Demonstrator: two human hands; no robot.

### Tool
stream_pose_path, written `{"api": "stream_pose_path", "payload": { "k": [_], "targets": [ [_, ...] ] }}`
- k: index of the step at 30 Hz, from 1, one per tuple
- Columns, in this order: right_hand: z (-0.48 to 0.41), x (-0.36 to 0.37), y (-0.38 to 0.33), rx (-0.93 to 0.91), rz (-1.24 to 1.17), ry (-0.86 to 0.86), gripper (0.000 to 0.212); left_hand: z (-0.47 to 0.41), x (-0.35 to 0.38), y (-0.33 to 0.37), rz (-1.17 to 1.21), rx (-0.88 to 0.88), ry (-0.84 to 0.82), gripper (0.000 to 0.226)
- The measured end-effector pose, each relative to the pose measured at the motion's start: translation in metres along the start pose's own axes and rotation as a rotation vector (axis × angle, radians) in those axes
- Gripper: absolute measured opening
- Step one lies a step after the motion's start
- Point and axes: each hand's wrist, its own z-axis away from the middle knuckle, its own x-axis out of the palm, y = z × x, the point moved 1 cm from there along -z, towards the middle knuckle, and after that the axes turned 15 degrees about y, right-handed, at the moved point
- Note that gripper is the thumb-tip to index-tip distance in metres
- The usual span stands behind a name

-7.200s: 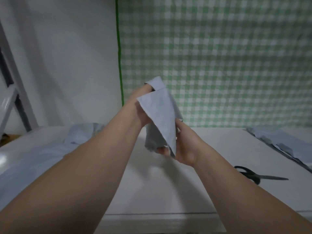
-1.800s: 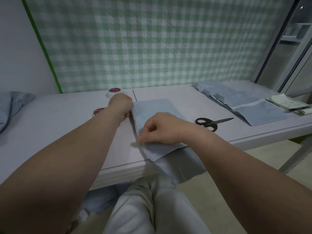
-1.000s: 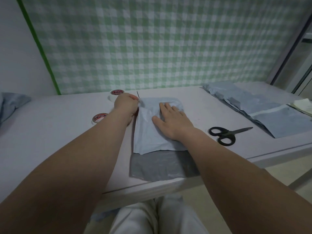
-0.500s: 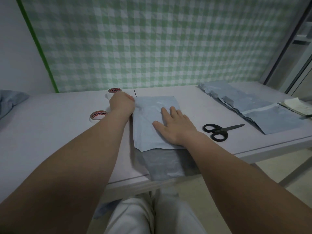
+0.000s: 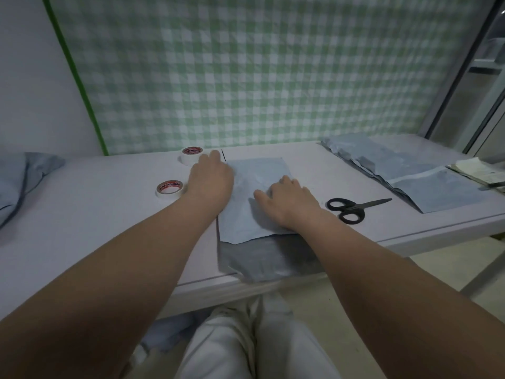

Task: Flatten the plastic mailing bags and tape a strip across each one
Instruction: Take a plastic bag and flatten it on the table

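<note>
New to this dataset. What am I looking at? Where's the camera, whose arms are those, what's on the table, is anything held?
No robot here: a person works bare-handed. The single picture comes from a wide-angle camera on their head, looking forward and down. The left hand and right hand both press on a light-blue mailing bag lying on the table, and its grey flap reaches the near edge. As far as I can see, nothing is lifted or gripped. Left of the bag sit a far tape roll and a near tape roll. Right of it lie black scissors and a pile of more bags. A green checked cloth hangs behind.
</note>
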Motion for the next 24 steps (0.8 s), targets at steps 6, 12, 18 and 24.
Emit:
{"api": "stream_pose_path", "payload": {
  "k": [6, 12, 18, 24],
  "targets": [
    [-0.003, 0.014, -0.013, -0.232, -0.074, 0.061, 0.048, 0.019, 0.013, 0.014, 0.493, 0.244, -0.106, 0.031],
    [-0.002, 0.021, -0.004, -0.241, 0.027, -0.008, 0.056, 0.04, 0.006, -0.003, 0.277, 0.229, -0.373, 0.053],
    [0.004, 0.02, 0.005, -0.177, 0.051, 0.002, 0.064, 0.045, 0.004, -0.006, 0.255, 0.102, -0.426, 0.068],
    [0.014, 0.014, 0.01, -0.04, 0.054, 0.019, 0.078, 0.05, -0.001, -0.008, 0.154, -0.03, -0.41, 0.081]
  ]
}}
